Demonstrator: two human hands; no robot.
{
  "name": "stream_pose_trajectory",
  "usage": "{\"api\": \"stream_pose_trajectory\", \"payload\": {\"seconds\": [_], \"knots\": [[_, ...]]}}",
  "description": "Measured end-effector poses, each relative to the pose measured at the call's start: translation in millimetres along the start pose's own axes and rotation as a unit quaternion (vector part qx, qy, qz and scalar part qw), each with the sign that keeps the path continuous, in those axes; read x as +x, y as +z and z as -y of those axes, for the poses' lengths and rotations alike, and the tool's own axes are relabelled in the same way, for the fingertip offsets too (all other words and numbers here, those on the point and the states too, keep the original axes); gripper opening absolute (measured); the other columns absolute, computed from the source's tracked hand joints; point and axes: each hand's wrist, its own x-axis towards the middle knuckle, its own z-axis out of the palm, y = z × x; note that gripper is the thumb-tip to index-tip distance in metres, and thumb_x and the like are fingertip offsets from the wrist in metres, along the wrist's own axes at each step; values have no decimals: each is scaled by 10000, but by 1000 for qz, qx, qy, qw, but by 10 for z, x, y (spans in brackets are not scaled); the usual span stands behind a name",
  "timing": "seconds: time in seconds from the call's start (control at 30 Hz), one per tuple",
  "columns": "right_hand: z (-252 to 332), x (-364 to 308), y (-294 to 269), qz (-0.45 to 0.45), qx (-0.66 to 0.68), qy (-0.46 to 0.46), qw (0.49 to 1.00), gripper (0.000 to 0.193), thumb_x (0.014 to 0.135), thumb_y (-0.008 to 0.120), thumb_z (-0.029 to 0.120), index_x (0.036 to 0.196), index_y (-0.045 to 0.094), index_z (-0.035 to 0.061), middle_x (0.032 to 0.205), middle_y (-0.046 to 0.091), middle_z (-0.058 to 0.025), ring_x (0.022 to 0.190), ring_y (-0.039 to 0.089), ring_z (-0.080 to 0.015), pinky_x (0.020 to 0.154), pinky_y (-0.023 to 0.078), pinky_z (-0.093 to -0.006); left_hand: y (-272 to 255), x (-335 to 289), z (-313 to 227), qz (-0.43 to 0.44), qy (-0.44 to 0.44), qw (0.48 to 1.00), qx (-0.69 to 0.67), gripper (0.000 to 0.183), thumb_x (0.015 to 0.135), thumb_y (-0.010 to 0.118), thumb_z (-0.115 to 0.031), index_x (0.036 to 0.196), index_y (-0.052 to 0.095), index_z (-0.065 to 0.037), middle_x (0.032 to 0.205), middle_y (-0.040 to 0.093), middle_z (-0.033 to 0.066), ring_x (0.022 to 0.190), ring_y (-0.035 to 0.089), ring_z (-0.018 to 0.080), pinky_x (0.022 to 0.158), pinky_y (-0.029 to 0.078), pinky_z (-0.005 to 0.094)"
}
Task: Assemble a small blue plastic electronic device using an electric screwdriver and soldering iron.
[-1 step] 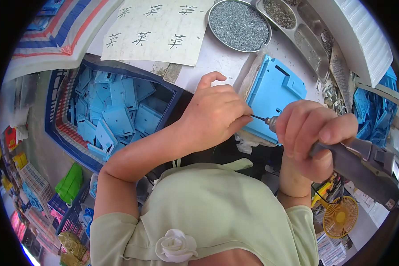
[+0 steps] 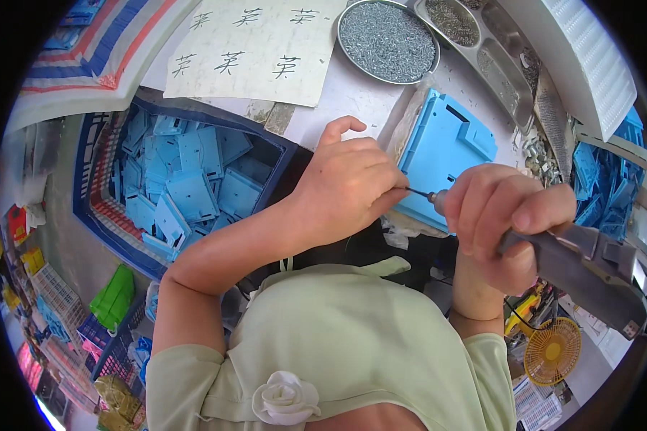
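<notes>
My right hand (image 2: 507, 226) is wrapped round a dark grey electric screwdriver (image 2: 589, 269), its thin bit (image 2: 418, 192) pointing left. The bit's tip ends at the thumb and fingertips of my left hand (image 2: 352, 183). Those fingers are pinched together, with the index finger bent up; what lies between them is hidden. Under and beyond both hands lies a flat light-blue plastic panel (image 2: 438, 147) with slots and a raised block. It rests on a pale pad at the table's near edge, and my right hand covers its near right corner.
A round metal dish of small screws (image 2: 388, 43) stands beyond the panel, beside a compartmented steel tray (image 2: 507, 86). At the left is a blue crate (image 2: 284, 154) of light-blue plastic parts. A paper sheet (image 2: 255, 79) lies at the back. More blue parts (image 2: 589, 176) sit at the right.
My right hand and the electric screwdriver have shifted slightly to the left. My left hand has stayed almost still, fingers pinched at the bit's tip.
</notes>
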Motion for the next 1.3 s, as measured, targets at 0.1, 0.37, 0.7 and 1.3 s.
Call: {"api": "stream_pose_trajectory", "payload": {"seconds": [0.1,0.37,0.7,1.3], "knots": [[12,-91,15,-10,19,22,1000,324,951,729,292,1042,492,89,614,561,-32,496,519,-168,517,482,-346,18,-13,-25,-5,25,999,37,233,658,846,-94,813,680,-145,741,629,-19,738,609,183,986,375,438],[74,-200,100,-30,33,42,998,311,936,746,272,1023,512,86,608,558,-35,507,539,-192,543,506,-365,-4,-122,-98,32,30,998,45,441,619,877,-146,999,655,-129,904,637,10,879,607,222,1026,326,501],[-206,-401,221,-27,-39,38,998,220,807,760,15,905,563,34,643,587,-58,554,602,-230,582,531,-380,-197,-124,26,-17,-57,998,35,558,676,770,-116,1211,612,-96,1208,600,94,1123,555,299,1055,323,484],[58,-593,-1052,-247,-37,-90,964,218,911,607,33,1109,517,12,638,539,-53,517,492,-126,512,448,-305,513,523,-203,156,110,979,68,339,753,770,-125,1090,743,-106,1223,679,29,949,604,237,831,447,392]]}}
